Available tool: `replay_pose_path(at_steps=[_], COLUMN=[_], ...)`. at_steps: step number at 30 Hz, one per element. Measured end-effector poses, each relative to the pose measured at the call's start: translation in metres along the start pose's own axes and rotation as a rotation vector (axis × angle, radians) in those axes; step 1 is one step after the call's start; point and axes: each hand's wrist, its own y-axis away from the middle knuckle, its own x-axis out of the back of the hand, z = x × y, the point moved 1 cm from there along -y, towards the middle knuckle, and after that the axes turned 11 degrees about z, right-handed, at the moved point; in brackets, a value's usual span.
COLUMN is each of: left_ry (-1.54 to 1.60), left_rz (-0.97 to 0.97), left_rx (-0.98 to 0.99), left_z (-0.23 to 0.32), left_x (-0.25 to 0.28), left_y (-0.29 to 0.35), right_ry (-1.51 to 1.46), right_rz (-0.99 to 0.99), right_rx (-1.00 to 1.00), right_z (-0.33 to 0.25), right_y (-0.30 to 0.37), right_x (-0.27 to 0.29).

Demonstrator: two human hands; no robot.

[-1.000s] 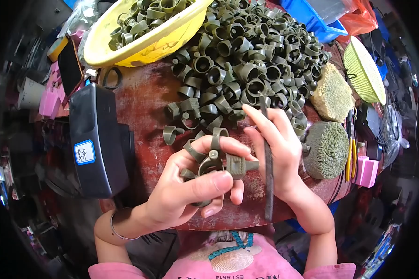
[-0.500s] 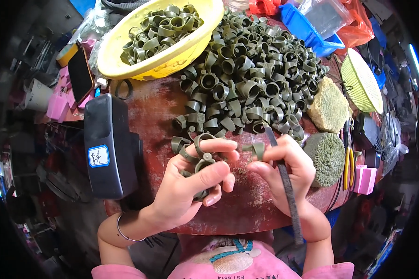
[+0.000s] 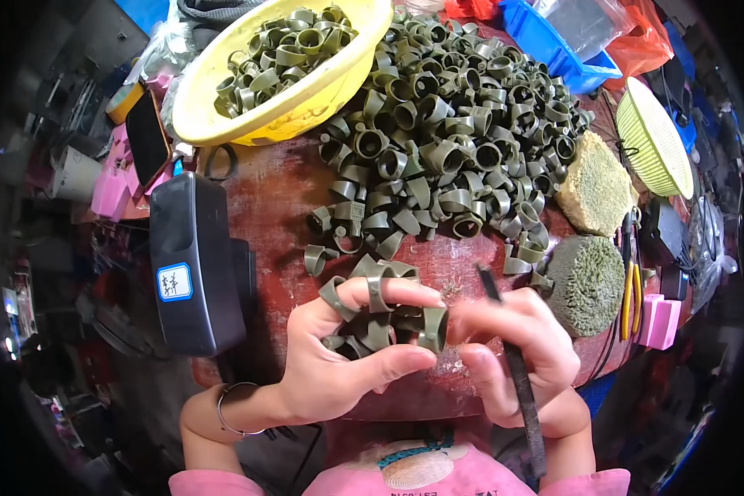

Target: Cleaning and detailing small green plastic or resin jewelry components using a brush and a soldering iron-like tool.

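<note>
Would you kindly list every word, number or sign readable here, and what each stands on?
Black box: dark characters on its blue-edged white label; I won't transcribe them.
Pink shirt: upside-down print, cut off by the lower edge; likewise not transcribed.
Elsewhere, nothing clear enough to read.

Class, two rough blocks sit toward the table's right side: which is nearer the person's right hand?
The green block, just beyond the right hand; the tan-sided block lies past it, farther from the hand.

Basin: left of ring heap | 2 blocks: right of heap
</note>
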Motion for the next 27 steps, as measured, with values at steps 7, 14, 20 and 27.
replay_pose_path(at_steps=[7,14,20,27], left_ry=[0.249,0.283,0.348,0.341], left_rz=[-0.047,-0.062,-0.106,-0.085], left_rx=[0.004,0.119,0.279,0.295], left_z=[-0.009,-0.006,-0.005,0.003], left_x=[0.005,0.004,0.007,0.003], left_y=[-0.004,-0.002,0.0,-0.001], right_ry=[-0.346,-0.317,-0.27,-0.248], right_rz=[-0.061,-0.076,-0.075,0.08], right_rx=[-0.181,-0.07,-0.036,-0.18], right_z=[0.006,0.01,0.009,0.006], right_y=[0.01,0.006,0.004,0.009], right_x=[0.012,0.008,0.008,0.013])
